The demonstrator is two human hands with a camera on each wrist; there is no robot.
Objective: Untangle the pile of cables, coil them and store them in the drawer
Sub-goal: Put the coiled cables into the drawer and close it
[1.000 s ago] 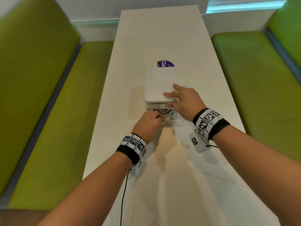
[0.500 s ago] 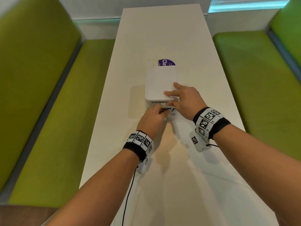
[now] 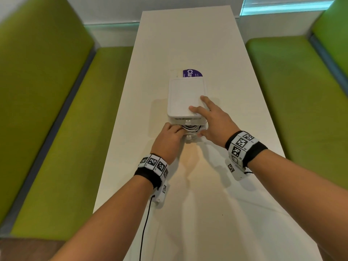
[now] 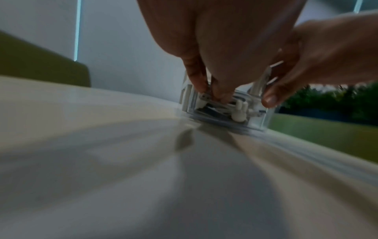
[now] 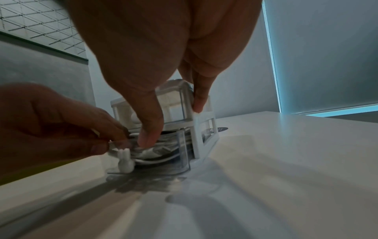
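Note:
A small white drawer unit stands mid-table. Its lower clear drawer is pulled partly out, with coiled white and black cables inside. My left hand reaches into the drawer from the front left, and its curled fingers pinch the cables near a white plug. My right hand lies with straight fingers on the unit's top. Its thumb presses down on the cables at the drawer's right. A rabbit-shaped knob is on the drawer front.
The white table runs away from me between green benches on the left and right. A purple label lies just behind the unit. A black wire hangs from my left wristband.
My left hand has edged forward, its fingers deeper in the drawer. My right thumb has dropped from the unit's front edge to the cables. The drawer itself has barely moved.

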